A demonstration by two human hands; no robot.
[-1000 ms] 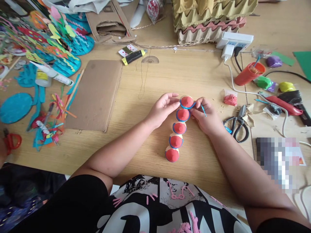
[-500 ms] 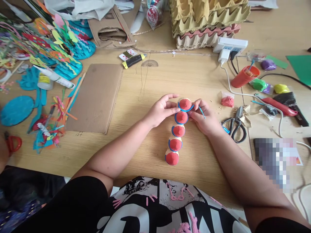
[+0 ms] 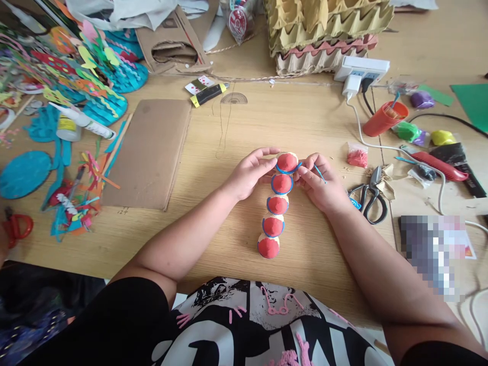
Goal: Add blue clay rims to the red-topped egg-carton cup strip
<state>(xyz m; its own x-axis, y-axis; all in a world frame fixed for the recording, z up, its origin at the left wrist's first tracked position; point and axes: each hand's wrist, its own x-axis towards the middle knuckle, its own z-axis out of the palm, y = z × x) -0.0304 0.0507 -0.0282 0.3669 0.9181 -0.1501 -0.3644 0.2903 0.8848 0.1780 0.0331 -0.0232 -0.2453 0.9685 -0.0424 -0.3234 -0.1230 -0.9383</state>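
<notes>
A strip of several egg-carton cups point(image 3: 277, 205), faced with red and edged in blue along their lower rims, lies lengthwise on the table in front of me. My left hand point(image 3: 251, 173) holds the farthest cup from its left side, thumb and fingers against it. Along that cup's lower edge runs a blue strand point(image 3: 290, 172), its right end rising toward my right hand point(image 3: 318, 180). The right thumb and fingertips are pinched together there. A thin blue length point(image 3: 321, 174) sticks out beyond those fingers; whether it belongs to the same strand is hidden.
Black-handled scissors point(image 3: 369, 195) and a bag of red clay point(image 3: 357, 155) lie to the right, near a red cup point(image 3: 385, 119). A cardboard sheet point(image 3: 147, 152) and blue scraps are on the left. Stacked egg trays point(image 3: 324, 35) and a power strip point(image 3: 362, 70) stand behind.
The far end of the cup strip has shifted slightly left, with my left hand. The strand's right end now shows shorter between the cup and my right fingers.
</notes>
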